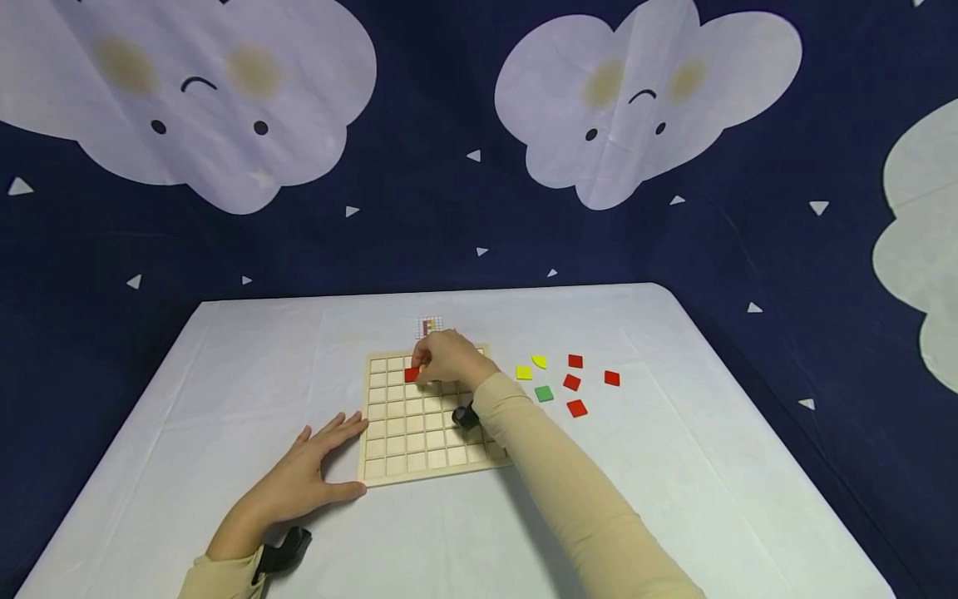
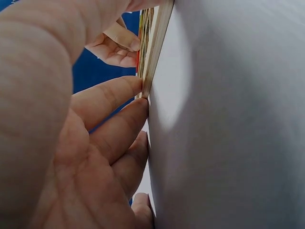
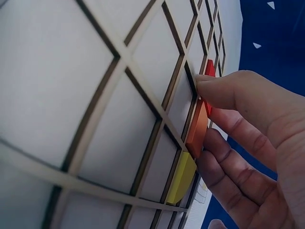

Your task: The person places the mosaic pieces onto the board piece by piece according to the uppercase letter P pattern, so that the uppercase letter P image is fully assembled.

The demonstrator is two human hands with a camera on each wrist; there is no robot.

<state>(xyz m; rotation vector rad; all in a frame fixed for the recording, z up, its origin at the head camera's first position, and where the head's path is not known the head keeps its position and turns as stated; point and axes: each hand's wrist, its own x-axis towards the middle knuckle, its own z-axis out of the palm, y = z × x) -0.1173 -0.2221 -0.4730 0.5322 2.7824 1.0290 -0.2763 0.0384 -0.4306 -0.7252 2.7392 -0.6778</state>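
Note:
A wooden grid board (image 1: 385, 467) lies on the white table. My right hand (image 1: 449, 358) reaches over its upper part and pinches a red square tile (image 1: 412, 374) between thumb and finger. Close up in the right wrist view, the red tile (image 3: 210, 68) sits right at the thumb tip, low over the grid. Beside it are an orange tile (image 3: 197, 131) and a yellow tile (image 3: 182, 177) in the grid cells. My left hand (image 1: 303, 474) rests at the board's left edge, fingers extended and thumb at the near corner; in its wrist view the fingertips (image 2: 141, 102) touch the board's side.
Right of the board lie several loose red tiles (image 1: 576, 408), a green tile (image 1: 544, 393), a yellow square (image 1: 524, 373) and a yellow rounded piece (image 1: 539, 362). Behind the board is a small printed pattern card (image 1: 429, 325). A dark blue cloud-print curtain (image 1: 419, 249) stands behind the table.

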